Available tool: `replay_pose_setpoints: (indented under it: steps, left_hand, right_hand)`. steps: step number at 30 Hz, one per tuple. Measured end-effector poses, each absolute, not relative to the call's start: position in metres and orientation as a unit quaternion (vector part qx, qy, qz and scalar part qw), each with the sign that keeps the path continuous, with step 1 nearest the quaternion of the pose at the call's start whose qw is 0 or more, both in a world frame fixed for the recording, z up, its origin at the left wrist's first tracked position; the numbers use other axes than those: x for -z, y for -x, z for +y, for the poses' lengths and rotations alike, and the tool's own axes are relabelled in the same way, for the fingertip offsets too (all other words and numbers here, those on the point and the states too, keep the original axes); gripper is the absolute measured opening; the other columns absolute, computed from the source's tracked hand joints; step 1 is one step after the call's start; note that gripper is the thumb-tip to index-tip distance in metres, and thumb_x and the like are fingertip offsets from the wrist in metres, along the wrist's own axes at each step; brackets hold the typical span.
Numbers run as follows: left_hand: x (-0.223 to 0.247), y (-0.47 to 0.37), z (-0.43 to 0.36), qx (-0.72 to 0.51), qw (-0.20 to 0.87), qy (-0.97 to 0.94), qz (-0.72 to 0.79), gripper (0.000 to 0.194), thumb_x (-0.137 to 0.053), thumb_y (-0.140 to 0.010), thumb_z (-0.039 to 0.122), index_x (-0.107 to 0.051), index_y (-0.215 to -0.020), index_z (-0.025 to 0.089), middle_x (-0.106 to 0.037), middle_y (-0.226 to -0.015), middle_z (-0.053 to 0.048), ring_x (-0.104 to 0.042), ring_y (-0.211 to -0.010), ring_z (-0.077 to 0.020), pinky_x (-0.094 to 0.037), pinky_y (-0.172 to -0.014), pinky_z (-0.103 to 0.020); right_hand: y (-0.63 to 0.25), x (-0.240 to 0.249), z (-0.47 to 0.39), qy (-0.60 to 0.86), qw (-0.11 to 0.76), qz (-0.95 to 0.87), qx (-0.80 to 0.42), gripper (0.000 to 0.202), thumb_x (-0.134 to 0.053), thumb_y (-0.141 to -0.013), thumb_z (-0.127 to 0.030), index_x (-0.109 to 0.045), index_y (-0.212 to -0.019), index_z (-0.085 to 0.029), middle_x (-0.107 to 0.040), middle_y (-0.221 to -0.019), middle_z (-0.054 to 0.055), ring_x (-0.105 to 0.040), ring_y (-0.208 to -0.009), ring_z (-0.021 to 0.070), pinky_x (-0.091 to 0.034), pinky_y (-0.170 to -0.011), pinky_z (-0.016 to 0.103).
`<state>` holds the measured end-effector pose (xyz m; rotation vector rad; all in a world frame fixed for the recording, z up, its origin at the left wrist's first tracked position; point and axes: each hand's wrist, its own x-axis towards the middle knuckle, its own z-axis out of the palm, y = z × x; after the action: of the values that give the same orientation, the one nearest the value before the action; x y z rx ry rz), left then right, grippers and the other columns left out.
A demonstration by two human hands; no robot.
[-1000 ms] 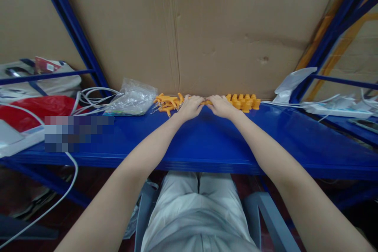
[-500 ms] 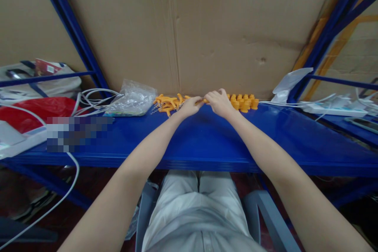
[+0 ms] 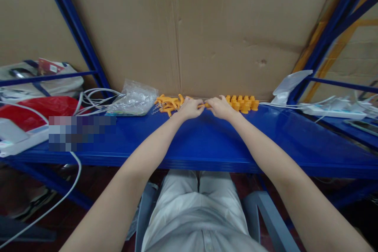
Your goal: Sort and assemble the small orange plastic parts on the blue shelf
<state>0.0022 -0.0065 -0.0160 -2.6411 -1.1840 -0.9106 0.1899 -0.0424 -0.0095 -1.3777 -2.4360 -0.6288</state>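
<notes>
Between my two hands, near the back of the blue tabletop, is a small orange plastic piece [image 3: 206, 105], mostly covered by fingers. My left hand [image 3: 192, 108] is closed on its left end, and my right hand [image 3: 219, 106] pinches its right end. Just left of my left hand lies a loose pile of orange branching plastic pieces [image 3: 169, 103] with small metal chains [image 3: 157, 108]. Beside my right hand, several orange knob-like pieces [image 3: 245, 104] stand in close rows. The exact shape of the held piece is hidden.
A clear plastic bag [image 3: 132, 100] lies left of the pile, near white cables [image 3: 88, 98] and a red bag [image 3: 50, 108]. Tall cardboard [image 3: 221, 35] closes off the back. To the right are a white power strip [image 3: 333, 110] and blue shelf posts [image 3: 327, 43].
My hands have come slightly apart and lower, showing more of the orange piece between them. My right fingers have dropped from a raised position to a flatter pinch. The piles look unchanged.
</notes>
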Motion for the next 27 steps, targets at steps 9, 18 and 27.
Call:
replay_pose_setpoints:
  steps: [9, 18, 27]
  left_hand:
    - [0.002, -0.004, -0.003, 0.335, -0.335, 0.795, -0.380, 0.020, -0.059, -0.086, 0.032, -0.065, -0.072, 0.018, -0.054, -0.058, 0.002, -0.051, -0.057, -0.0127, -0.041, -0.059, -0.026]
    - [-0.008, -0.002, -0.016, 0.310, -0.563, 0.695, -0.324, 0.017, -0.059, -0.092, 0.024, -0.067, -0.079, 0.016, -0.045, -0.058, 0.002, -0.041, -0.052, -0.0095, -0.039, -0.056, -0.025]
    - [-0.012, 0.002, -0.016, 0.286, -0.683, 0.607, -0.288, 0.019, -0.051, -0.087, 0.016, -0.069, -0.087, 0.011, -0.041, -0.051, 0.004, -0.040, -0.046, -0.0101, -0.046, -0.056, -0.024]
  right_hand:
    - [-0.190, 0.001, -0.042, 0.458, 0.204, -0.822, 0.272, 0.039, -0.038, -0.098, -0.011, -0.068, -0.122, -0.021, -0.072, -0.121, 0.015, -0.055, -0.122, 0.0294, -0.024, -0.114, 0.058]
    - [-0.194, -0.001, -0.039, 0.450, 0.236, -0.797, 0.328, 0.038, -0.036, -0.098, -0.011, -0.067, -0.117, -0.021, -0.069, -0.123, 0.016, -0.052, -0.124, 0.0297, -0.023, -0.115, 0.059]
    - [-0.198, 0.002, -0.030, 0.434, 0.275, -0.773, 0.372, 0.036, -0.036, -0.098, -0.010, -0.068, -0.111, -0.020, -0.071, -0.115, 0.014, -0.056, -0.116, 0.0274, -0.027, -0.114, 0.054]
